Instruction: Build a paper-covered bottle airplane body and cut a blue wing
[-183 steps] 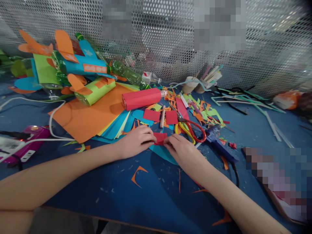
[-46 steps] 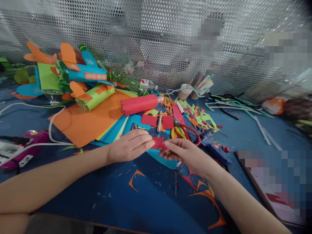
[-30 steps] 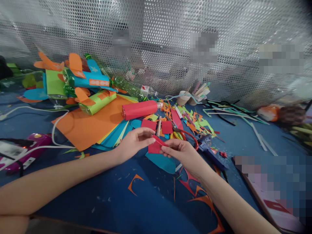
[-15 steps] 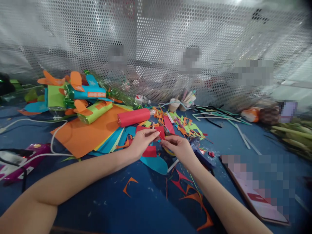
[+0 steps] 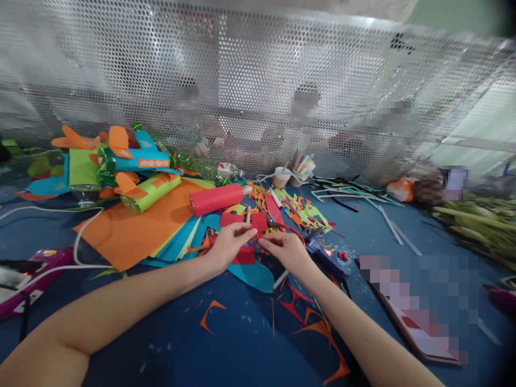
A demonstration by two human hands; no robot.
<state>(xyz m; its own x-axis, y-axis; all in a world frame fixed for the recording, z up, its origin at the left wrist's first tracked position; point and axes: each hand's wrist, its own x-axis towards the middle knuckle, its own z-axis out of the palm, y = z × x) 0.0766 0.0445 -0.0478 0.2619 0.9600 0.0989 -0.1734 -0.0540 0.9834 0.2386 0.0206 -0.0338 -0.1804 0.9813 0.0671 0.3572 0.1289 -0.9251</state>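
My left hand (image 5: pixel 231 244) and my right hand (image 5: pixel 286 250) meet near the middle of the view, fingertips nearly touching. Each is pinched on a small piece of red paper (image 5: pixel 258 233) between them. Red paper rectangles (image 5: pixel 244 255) lie just beneath the hands, on a blue paper shape (image 5: pixel 253 277) with a rounded end. Behind my right hand, scissors with a red handle (image 5: pixel 297 233) rest among the scraps. A bottle wrapped in red paper (image 5: pixel 217 199) lies on its side beyond my left hand.
Paper-covered bottle models (image 5: pixel 141 157) and orange sheets (image 5: pixel 133 228) occupy the left. Two cups (image 5: pixel 281 177) with pens stand by the mesh screen (image 5: pixel 258 70). A purple glue gun (image 5: pixel 44 274), a blue tool (image 5: pixel 328 258) and a tablet-like slab (image 5: pixel 409 322) lie around; orange offcuts (image 5: pixel 332 344) are in front.
The camera view has shifted slightly, moving most things a little left. My hands stay together on the small red piece, slightly lower in view, and more of the red scissor handle shows.
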